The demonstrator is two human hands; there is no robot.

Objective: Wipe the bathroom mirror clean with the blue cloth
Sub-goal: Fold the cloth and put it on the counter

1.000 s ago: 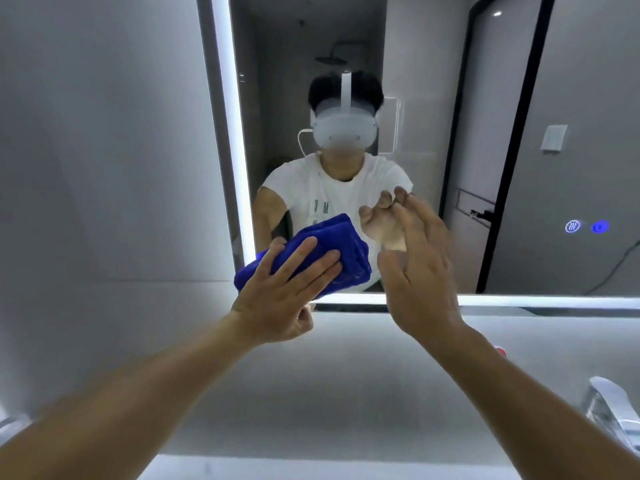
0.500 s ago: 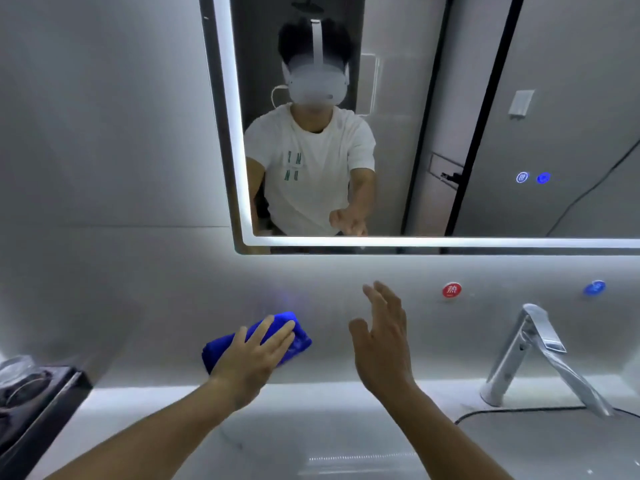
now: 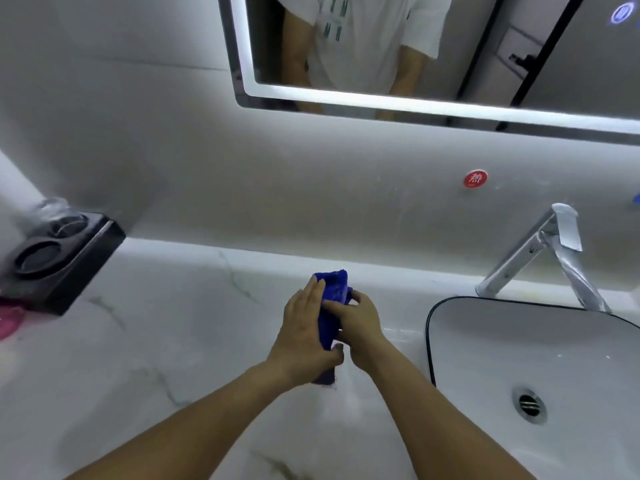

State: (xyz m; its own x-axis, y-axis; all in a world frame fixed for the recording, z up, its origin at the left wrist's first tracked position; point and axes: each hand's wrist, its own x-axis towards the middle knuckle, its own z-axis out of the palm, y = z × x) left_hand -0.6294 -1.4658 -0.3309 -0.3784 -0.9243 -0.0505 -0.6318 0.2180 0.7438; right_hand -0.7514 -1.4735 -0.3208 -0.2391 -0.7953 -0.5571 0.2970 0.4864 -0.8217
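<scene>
**Q:** Counter layout, left to right?

**A:** White veined stone countertop (image 3: 138, 341) carries a black rectangular holder with round recesses (image 3: 69, 265) at far left. At centre, the left hand (image 3: 304, 327) lays its fingers nearly straight along the left face of the blue folded terry cloth (image 3: 334, 287), thumb tucked under it. The right hand (image 3: 360, 323) curls its fingers over the cloth's right side. The cloth is held between both hands, low over the counter; contact at its lower end cannot be told. White basin with black rim (image 3: 519, 341) lies near right, with an angular chrome tap (image 3: 526, 251) behind it. Light-edged wall mirror (image 3: 381, 98) hangs far, well above.

**Q:** Handling characteristics?

**A:** Judged light, soft, limp and non-fragile. It would likely sag if pinched at one corner. Recommended hold: palm over the pad's centre, fingers spread, loose edges gathered beneath.
</scene>
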